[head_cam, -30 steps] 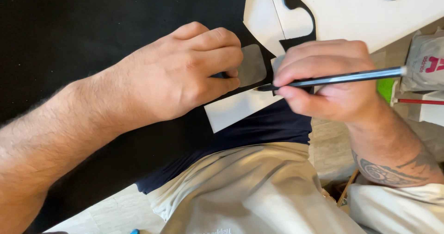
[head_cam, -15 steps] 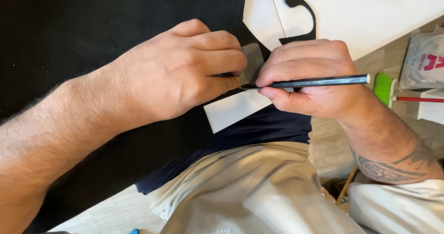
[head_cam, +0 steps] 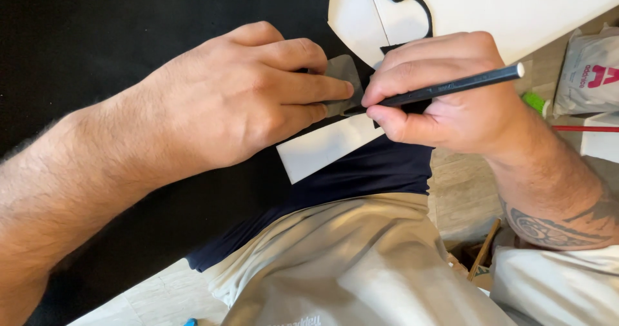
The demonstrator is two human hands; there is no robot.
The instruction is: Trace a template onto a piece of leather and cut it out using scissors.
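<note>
Pinching tight, the grip of the right hand (head_cam: pixel 445 100) is clamped on a dark pen (head_cam: pixel 445 88), thumb and fingers closed round the lower barrel. The pen is held slanted, its pale end raised toward the upper right, its tip brought down at the edge of a small grey template (head_cam: pixel 342 74). That template is pressed flat by the left hand (head_cam: pixel 238 97); no closed grip is formed there, the fingers being laid out straight on top of the piece, with the fingertips (head_cam: pixel 345 88) just beside the pen tip. The two hands are almost touching at that spot.

Under the template, black fabric (head_cam: pixel 116 36) is spread wide across the tabletop and fills the left of the view. A white strip of paper (head_cam: pixel 322 148) is seen lying just below the hands, on the fabric's near edge. Larger white pattern sheets (head_cam: pixel 516 10) are laid at the top right, with black showing in their cut-outs. At the right edge, a white plastic bag (head_cam: pixel 590 74) and a small green object (head_cam: pixel 534 100) are seen. Beige trousers (head_cam: pixel 348 261) and a dark navy shirt hem (head_cam: pixel 380 171) are visible below.
</note>
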